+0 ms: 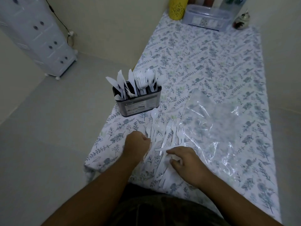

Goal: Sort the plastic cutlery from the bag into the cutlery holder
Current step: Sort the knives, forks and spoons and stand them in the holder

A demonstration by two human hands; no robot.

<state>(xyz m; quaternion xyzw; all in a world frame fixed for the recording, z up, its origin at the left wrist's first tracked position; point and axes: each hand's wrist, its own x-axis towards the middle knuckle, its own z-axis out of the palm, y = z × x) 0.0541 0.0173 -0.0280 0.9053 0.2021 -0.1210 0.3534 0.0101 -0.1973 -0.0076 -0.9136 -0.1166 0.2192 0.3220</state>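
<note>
A dark cutlery holder stands near the table's left edge, filled with white plastic knives, forks and spoons. Several loose white forks and a spoon lie fanned out in front of it on the floral tablecloth. A clear plastic bag lies flat to the right of them. My left hand is curled at the handles of the left-hand pieces, gripping them as far as I can see. My right hand rests over the pile, fingers bent on a white piece lying crosswise.
The floral tablecloth covers a long table that ends just left of the holder. At the far end stand a yellow canister, a clear plastic box and a small round jar. A white drawer unit stands on the floor to the left.
</note>
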